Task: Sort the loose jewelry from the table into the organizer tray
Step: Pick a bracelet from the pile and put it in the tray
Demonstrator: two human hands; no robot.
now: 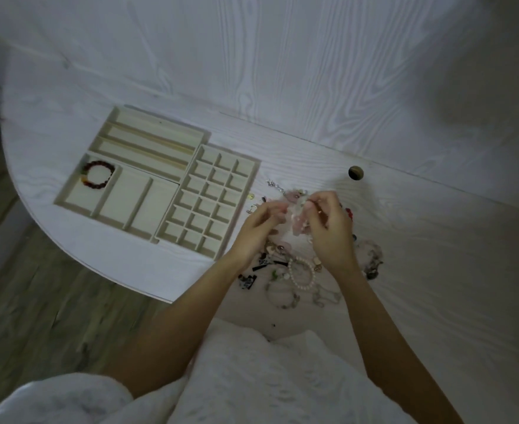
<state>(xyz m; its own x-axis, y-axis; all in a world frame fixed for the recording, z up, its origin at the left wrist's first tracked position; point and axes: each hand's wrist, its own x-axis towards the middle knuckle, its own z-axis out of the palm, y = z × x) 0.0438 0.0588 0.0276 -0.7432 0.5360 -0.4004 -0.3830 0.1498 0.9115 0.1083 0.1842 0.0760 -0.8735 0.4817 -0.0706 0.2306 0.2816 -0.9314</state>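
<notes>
White fabric (pixel 246 381) is lying nearest, with both forearms reaching out over it to the white table (pixel 405 255). Over the loose jewelry pile (pixel 301 270), at the table's near right, the left hand (pixel 256 231) and right hand (pixel 328 228) are holding a blurred pink piece (pixel 295 209) between them, fingers curled and seemingly pinching it, though blur is hiding the exact grip. Left of the hands the cream organizer tray (pixel 209 197) is sitting, with a dark red beaded bracelet (pixel 98 178) lying in its near-left section. A round knob (pixel 356 173) is showing far right.
</notes>
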